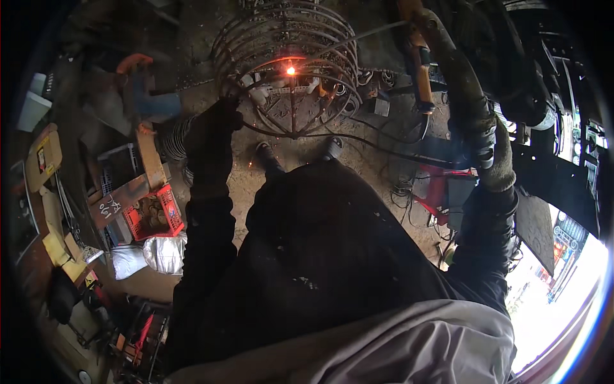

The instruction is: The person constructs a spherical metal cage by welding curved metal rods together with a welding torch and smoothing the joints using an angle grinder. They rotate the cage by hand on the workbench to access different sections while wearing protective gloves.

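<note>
A round cage of metal rings and rods (348, 48) lies in front of me at the top. A bright glowing spot burns on one of its hoops, with small sparks falling below. My left hand (224, 118), dark in shadow, is closed on the cage's near left edge. My right hand (491, 150), in a grey glove, wraps round a thick, worn, pipe-like handle (457, 67). This runs up to an electrode holder with an orange-brown grip (423, 77). A thin welding electrode (364, 34) stretches from the holder toward the cage, its tip lost in the glare.
At left stand a red crate (153, 214) of small parts, silvery bags (165, 255), a coil of wire (174, 139) and wooden pieces. Dark cables (384, 152) cross the dirt floor near my feet. A red and dark machine (438, 192) sits at right, under my arm.
</note>
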